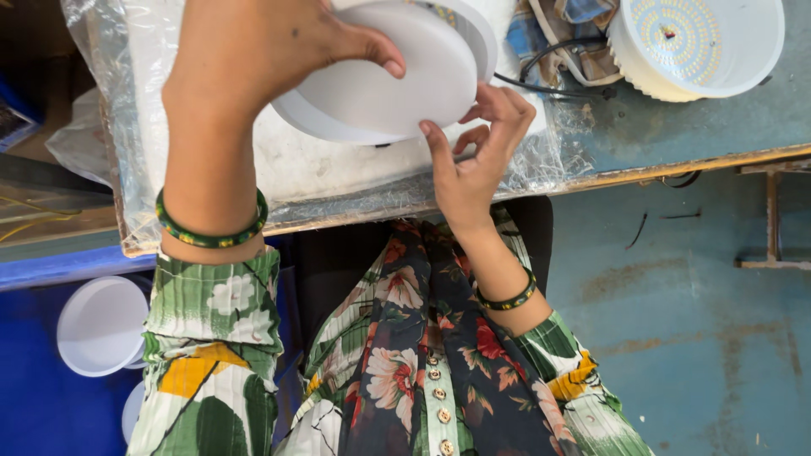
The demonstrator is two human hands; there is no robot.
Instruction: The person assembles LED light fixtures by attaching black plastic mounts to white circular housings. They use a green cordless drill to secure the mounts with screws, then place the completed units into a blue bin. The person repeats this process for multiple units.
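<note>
The white round lamp cover (384,76), tilted, sits between both hands: left hand (262,51) clamps its far-left rim, right hand (477,156) pinches its near-right edge.

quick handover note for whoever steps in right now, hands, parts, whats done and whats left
Left hand: grips the white round cover from above, thumb on its face.
Right hand: fingertips on the cover's lower right edge.
The cover is held over the plastic sheet on the bench.
An open LED lamp sits at the bench's far right.
More white covers are in the blue bin at lower left.
Done: cover picked up.
Left: cover not yet fitted on anything visible.
</note>
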